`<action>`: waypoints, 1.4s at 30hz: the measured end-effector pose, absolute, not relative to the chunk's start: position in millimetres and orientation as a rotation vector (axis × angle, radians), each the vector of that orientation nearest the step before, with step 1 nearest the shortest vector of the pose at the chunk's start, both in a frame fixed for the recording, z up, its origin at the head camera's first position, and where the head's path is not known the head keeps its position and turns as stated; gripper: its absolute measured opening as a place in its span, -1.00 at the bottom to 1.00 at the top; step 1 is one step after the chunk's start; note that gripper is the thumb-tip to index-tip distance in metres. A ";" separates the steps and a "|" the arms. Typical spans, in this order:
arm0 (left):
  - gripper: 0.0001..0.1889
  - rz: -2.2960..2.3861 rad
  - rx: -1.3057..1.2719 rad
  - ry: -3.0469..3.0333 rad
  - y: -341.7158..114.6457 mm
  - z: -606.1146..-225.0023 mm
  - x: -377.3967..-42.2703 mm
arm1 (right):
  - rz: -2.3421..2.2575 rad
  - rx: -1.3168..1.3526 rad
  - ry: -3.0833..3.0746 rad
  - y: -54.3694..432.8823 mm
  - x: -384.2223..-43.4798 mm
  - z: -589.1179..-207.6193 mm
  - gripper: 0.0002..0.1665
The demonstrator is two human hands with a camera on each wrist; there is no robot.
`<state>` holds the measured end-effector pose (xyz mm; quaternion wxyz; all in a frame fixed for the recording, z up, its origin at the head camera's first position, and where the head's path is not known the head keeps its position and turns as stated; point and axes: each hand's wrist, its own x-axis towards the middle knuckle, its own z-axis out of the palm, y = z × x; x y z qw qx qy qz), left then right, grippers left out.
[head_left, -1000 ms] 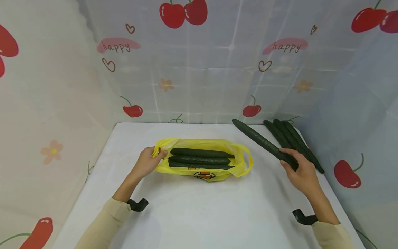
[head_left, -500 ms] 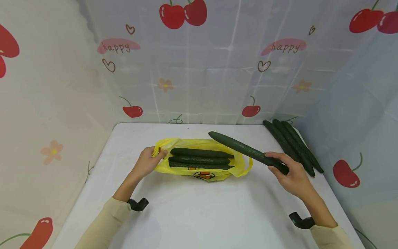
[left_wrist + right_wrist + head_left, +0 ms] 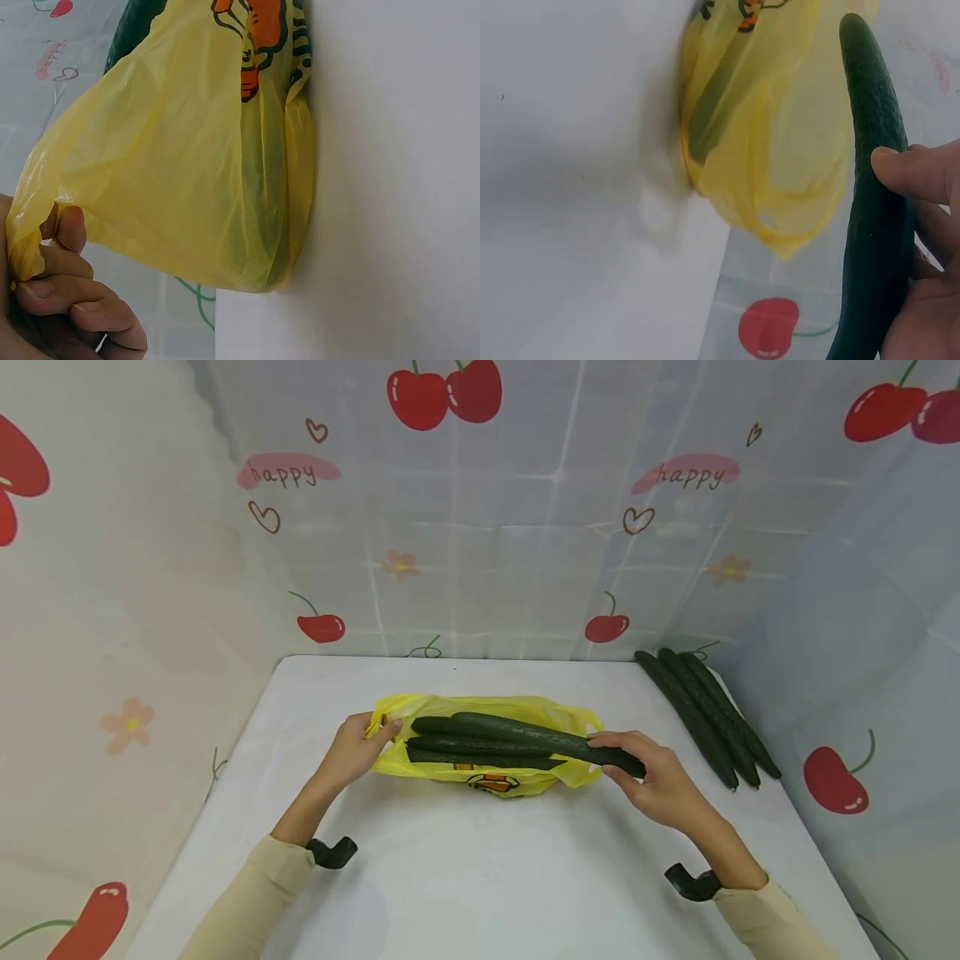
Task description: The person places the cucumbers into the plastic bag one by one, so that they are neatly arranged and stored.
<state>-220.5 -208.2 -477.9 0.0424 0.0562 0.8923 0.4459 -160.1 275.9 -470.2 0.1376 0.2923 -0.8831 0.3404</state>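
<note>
A yellow plastic bag with a printed picture lies on the table, its mouth spread open. Inside it several dark green cucumbers lie side by side. My left hand grips the bag's left handle end; in the left wrist view the fingers curl round the yellow film. One more cucumber slants over the bag's mouth, its far end above those inside. My right hand holds this cucumber by its near end, thumb on one side, as the right wrist view also shows.
Three more cucumbers lie side by side at the table's right back edge. The white table is bordered by a printed curtain at the back and sides. A black wrist mount sits on the right forearm, another on the left.
My right hand has carried its cucumber left and down from beside the pile to over the bag's mouth. The left hand has stayed at the bag's left end.
</note>
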 end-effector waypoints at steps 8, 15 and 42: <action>-0.58 1.369 0.170 2.730 -208.9 -476.5 -218.4 | 0.996 0.882 -2.634 243.3 -179.0 -479.5 -0.39; -0.62 1.376 0.195 2.737 -207.4 -476.2 -219.8 | 1.026 0.898 -2.690 223.1 -194.0 -487.9 -0.42; -0.66 1.456 0.239 2.750 -210.6 -479.5 -221.7 | 1.083 0.944 -2.831 185.9 -228.7 -493.8 -0.52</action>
